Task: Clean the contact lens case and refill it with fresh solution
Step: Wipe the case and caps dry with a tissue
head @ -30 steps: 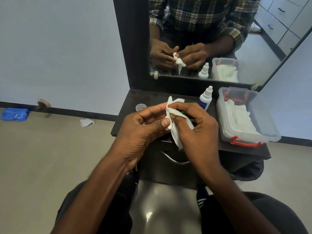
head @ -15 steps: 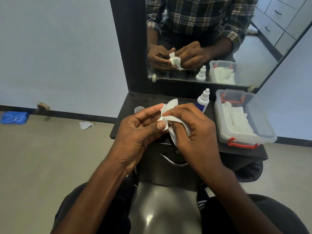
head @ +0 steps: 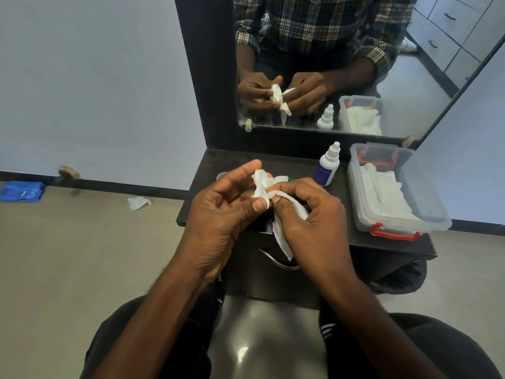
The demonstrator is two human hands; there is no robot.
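Note:
My left hand [head: 226, 206] and my right hand [head: 311, 222] meet over the front of the dark shelf [head: 202, 192]. Both pinch a white tissue [head: 261, 184] that is bunched between the thumbs. Its loose tail hangs down below my right palm. A small green edge of the lens case [head: 289, 178] peeks out behind the tissue; the rest of the case is hidden. My left index finger points up, straight. The white solution bottle [head: 326, 168] with a blue label stands capped on the shelf, just behind my right hand. A small clear cap [head: 220, 175] lies behind my left hand.
A clear plastic box [head: 355, 160] with red latches holds white tissues on the shelf's right side. The mirror [head: 410, 86] rises behind the shelf. A drawer handle [head: 273, 259] sits under my hands. On the floor to the left lie a crumpled tissue [head: 138, 202] and a blue cloth [head: 21, 190].
The tissue has been twisted into a tighter wad between my thumbs. My left index finger has lifted off it and straightened. Both hands stay in the same spot.

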